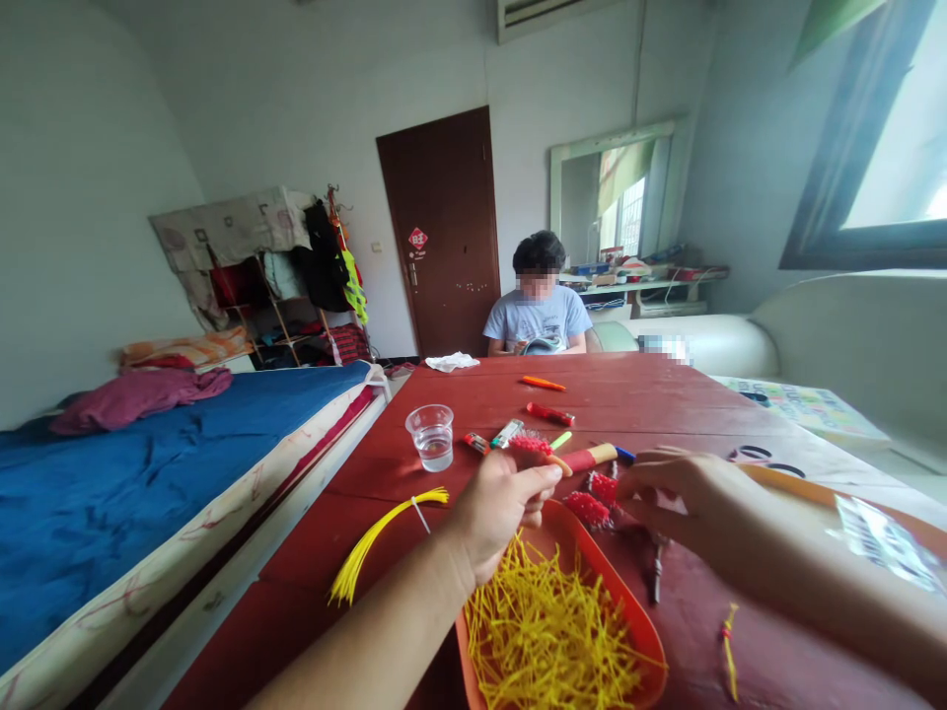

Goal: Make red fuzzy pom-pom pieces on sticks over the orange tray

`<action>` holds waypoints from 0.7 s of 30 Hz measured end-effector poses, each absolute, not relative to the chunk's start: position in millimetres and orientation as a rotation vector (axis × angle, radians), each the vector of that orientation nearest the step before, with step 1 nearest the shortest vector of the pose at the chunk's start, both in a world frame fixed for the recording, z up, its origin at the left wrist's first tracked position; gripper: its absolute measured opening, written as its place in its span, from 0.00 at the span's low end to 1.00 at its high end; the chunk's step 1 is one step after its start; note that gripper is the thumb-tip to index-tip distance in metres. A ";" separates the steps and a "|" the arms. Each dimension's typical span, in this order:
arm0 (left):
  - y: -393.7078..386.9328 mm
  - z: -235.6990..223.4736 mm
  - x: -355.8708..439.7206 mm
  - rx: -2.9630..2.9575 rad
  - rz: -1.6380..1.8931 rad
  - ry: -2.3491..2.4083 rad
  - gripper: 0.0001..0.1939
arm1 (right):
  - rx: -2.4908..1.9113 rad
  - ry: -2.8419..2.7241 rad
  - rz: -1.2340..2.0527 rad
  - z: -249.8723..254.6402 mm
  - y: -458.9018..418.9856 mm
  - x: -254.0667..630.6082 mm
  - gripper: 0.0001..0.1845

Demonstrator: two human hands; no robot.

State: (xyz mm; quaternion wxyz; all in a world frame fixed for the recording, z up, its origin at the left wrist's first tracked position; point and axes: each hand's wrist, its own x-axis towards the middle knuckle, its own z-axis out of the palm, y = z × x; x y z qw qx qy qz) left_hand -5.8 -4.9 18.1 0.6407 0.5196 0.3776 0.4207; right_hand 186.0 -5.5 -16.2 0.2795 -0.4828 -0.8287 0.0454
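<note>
Fingers (544, 480) of the left hand (495, 513) pinched shut on a fuzzy red bristle piece (531, 445), above the orange plastic tray (628, 616) of thin yellow strips (547, 631). Right of them: more red bristle pieces (596, 498) on the red worktop (414, 473). Right hand (685, 493) curled, grip unclear. Assembly seemingly underway; fitting needs fine alignment.

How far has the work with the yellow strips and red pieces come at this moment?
Done, it seems: a tied yellow bundle lies on the red table, and two red bristly pieces lie beside the orange tray. In hand: the left hand pinches another red piece in its fingers; the right hand is close by. Left: the tray is still full of loose yellow strips.
</note>
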 end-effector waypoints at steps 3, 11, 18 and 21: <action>-2.7 15.4 -6.6 1.176 0.941 0.857 0.05 | -1.309 -2.306 -0.072 -15.5 -4.0 175.0 0.07; -4.6 18.5 -6.3 1.206 0.956 0.879 0.05 | -1.348 -2.258 0.105 -4.4 -12.0 183.4 0.07; -5.6 18.2 -5.5 1.285 0.943 0.915 0.05 | -1.027 -2.427 0.067 -6.8 -17.3 166.4 0.11; -5.1 17.6 -5.6 1.267 0.928 0.922 0.04 | -1.254 -2.414 -0.001 -1.2 -10.8 184.2 0.10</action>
